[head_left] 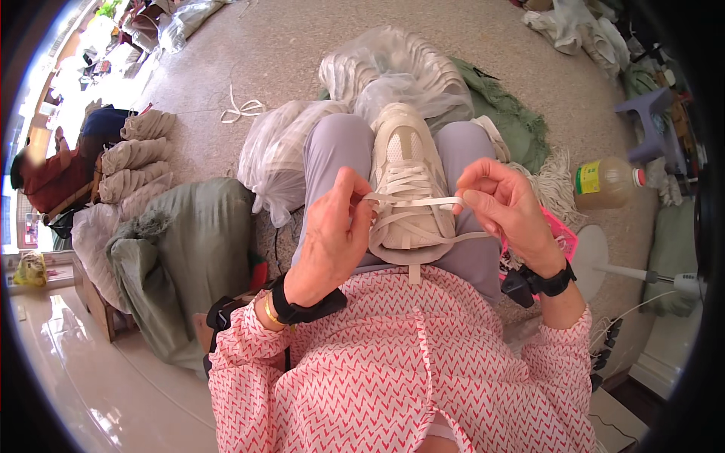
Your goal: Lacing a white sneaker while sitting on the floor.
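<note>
A cream sneaker (409, 155) rests between my knees, its toe pointing away from me and its heel against my lap. Flat off-white shoelace (414, 201) is stretched level across the opening above the tongue. My left hand (336, 226) pinches the lace at the left of the shoe, thumb and fingers closed. At the right, my right hand (504, 205) grips the lace between thumb and forefinger, the other fingers curled. Another length of lace hangs loosely below, looping over the shoe's collar and trailing right beneath my right hand.
Clear bags of shoe parts (393, 72) lie beyond my knees. A pink basket (563, 234), bundled white laces (555, 181), a jug of yellowish liquid (604, 183) and a pedestal fan (683, 283) are at right. A green sack (189, 264) and stacked shoes (136, 155) sit left, near another person (49, 177).
</note>
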